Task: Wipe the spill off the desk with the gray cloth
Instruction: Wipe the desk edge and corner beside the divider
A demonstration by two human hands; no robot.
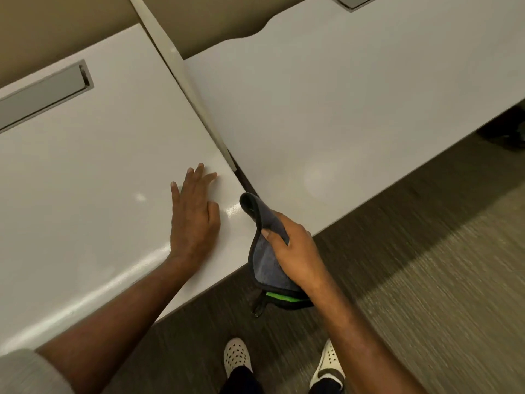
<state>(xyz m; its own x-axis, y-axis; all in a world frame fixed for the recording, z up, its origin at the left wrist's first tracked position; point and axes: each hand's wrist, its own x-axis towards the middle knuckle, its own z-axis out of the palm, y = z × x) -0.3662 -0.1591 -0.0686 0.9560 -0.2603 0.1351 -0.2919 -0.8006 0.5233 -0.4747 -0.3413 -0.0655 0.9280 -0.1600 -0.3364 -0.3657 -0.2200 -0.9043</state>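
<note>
My right hand point(295, 251) grips the gray cloth point(267, 265), which hangs folded over the front corner of the left white desk point(85, 172); the cloth has a black edge and a green strip at its lower end. My left hand point(196, 211) lies flat, fingers spread, on that desk near its right edge. A small pale spot point(139, 197) shows on the desk left of my left hand. A faint round mark point(321, 177) shows on the right desk point(341, 95), up and right of the cloth.
A narrow divider strip point(184, 78) runs between the two desks. Each desk has a gray cable slot, one at far left point(42, 95) and one at top right point(352, 1). Carpet floor point(426, 280) and my white shoes point(235, 356) lie below.
</note>
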